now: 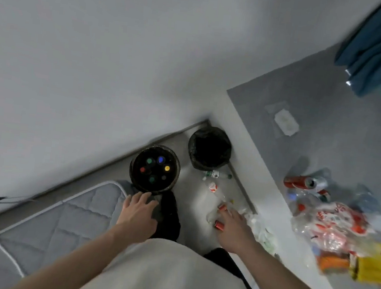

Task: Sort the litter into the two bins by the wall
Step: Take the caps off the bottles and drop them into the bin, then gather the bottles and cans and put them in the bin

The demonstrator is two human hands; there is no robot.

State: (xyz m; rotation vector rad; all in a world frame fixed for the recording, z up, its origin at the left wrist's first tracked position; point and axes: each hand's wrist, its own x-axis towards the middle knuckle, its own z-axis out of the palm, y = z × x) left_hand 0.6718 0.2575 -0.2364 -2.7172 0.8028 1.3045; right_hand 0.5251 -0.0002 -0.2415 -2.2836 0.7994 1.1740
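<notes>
Two bins stand by the wall, the left bin (155, 169) full of coloured bottle caps and the right bin (209, 148) dark inside, while the left hand (138, 212) rests flat and spread on a grey mattress (62, 220) and the right hand (234, 227) grips a red-capped bottle (218, 215) amid floor litter (216, 183), with more litter on the table (269, 129) at right.

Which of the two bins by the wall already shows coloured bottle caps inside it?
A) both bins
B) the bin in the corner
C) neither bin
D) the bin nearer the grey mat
D: the bin nearer the grey mat shows several coloured caps, while the corner bin looks only dark inside.
</notes>
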